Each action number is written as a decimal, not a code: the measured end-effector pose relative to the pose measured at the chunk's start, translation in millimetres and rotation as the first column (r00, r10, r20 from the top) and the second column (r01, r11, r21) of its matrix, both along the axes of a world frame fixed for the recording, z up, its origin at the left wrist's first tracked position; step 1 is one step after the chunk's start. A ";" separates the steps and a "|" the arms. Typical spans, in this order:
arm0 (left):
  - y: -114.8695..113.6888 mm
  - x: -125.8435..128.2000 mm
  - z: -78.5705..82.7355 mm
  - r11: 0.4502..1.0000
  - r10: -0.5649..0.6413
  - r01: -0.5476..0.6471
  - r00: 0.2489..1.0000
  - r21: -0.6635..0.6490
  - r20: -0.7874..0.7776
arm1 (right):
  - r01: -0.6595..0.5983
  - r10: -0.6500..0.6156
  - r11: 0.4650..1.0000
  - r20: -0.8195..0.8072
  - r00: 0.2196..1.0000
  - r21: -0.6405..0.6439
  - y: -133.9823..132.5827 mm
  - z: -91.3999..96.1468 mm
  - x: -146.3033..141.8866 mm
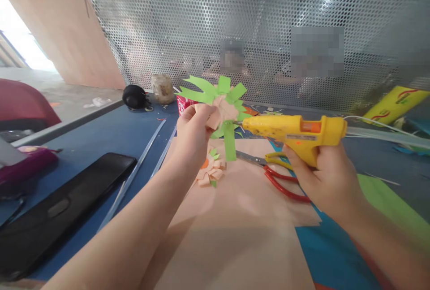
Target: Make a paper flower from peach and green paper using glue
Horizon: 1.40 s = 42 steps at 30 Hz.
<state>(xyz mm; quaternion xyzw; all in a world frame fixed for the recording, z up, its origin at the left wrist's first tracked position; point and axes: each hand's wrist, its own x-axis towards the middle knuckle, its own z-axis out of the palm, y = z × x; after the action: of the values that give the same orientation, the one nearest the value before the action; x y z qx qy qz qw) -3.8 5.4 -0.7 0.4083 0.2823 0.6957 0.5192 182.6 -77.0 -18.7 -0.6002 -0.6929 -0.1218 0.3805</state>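
My left hand (195, 131) pinches a paper flower (225, 110) with a peach centre and green paper strips fanning out around it, raised above the table. In my right hand (332, 182) is a yellow hot glue gun (289, 129), fingers wrapped round its handle. Its nozzle points left and meets the flower's lower right edge; whether it touches is hard to tell. A clear glue stick (379, 135) sticks out of the gun's back. Below the hands, a second paper flower (211, 171) with peach petals lies on peach paper sheets (242, 236). Scissors (280, 175) with red and yellow handles rest beside it.
On the left lie a black phone (63, 214), a purple tool (30, 164) and clear glue sticks (134, 173). A jar (162, 89) and black round object (135, 97) stand behind. A yellow packet (394, 105) and green paper (393, 209) are right. Perforated metal (188, 16) closes off the back.
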 end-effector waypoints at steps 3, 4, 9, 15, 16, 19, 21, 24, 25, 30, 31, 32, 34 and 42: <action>0.0 0.4 0.1 1.000 -0.009 0.009 1.000 0.007 0.012 | 0.007 -0.007 1.000 0.021 1.000 0.021 0.2 -0.4 0.5; -0.1 0.6 0.1 1.000 -0.013 0.013 1.000 0.010 0.016 | 0.006 -0.007 1.000 0.027 1.000 0.026 0.3 -0.5 0.6; -1.8 0.6 0.2 1.000 -0.014 0.014 0.999 0.006 0.039 | 0.002 -0.004 0.999 0.042 0.999 0.051 1.3 -1.0 0.4; -5.2 0.2 3.8 1.000 -0.027 0.028 0.998 -0.008 0.057 | -0.013 0.009 0.997 0.058 0.998 0.080 1.5 -2.0 0.8; -5.3 0.0 4.3 1.000 -0.028 0.029 0.997 -0.010 0.068 | -0.019 0.015 0.996 0.059 0.998 0.082 1.3 -2.1 0.9; -4.0 -0.6 4.9 0.999 -0.030 0.034 0.995 -0.032 0.100 | -0.036 0.030 0.995 0.065 0.997 0.094 1.0 -2.6 0.6; -2.3 -1.3 5.0 0.998 -0.028 0.035 0.992 -0.051 0.119 | -0.037 0.029 0.994 0.077 0.997 0.103 1.1 -3.2 0.1; -0.3 -2.6 6.0 0.997 -0.044 0.053 0.985 -0.053 0.164 | -0.046 0.036 0.994 0.093 0.995 0.101 1.3 -4.4 -1.0; 0.0 -3.3 6.7 0.996 -0.055 0.066 0.983 -0.054 0.177 | -0.055 0.046 0.994 0.095 0.994 0.097 1.5 -4.7 -1.5; 2.7 -10.1 10.9 0.986 -0.046 0.085 0.967 -0.146 0.252 | -0.018 0.018 1.000 0.119 0.993 0.004 6.8 -3.7 -1.0; 3.6 -11.7 11.4 0.982 -0.032 0.079 0.963 -0.169 0.267 | 0.012 -0.008 0.999 0.125 0.992 -0.031 9.6 -2.9 0.8; 4.5 -13.1 11.7 0.979 -0.018 0.074 0.960 -0.189 0.280 | 0.042 -0.034 0.997 0.127 0.991 -0.064 13.0 -2.0 3.9; 6.0 -14.8 11.7 0.974 -0.006 0.074 0.953 -0.214 0.303 | 0.103 -0.092 0.990 0.114 0.989 -0.093 21.7 -0.5 13.9; 3.2 -7.5 6.6 0.946 -0.072 0.162 0.950 -0.281 0.303 | 0.259 -0.322 0.881 -0.103 0.941 -0.396 56.6 -18.1 84.0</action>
<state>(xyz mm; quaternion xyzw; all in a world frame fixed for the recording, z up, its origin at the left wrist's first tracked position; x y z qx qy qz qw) -11.3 8.6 5.9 0.2340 0.2816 0.6639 0.6520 266.6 -20.4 -36.8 -0.7673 -0.5710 0.0081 0.2918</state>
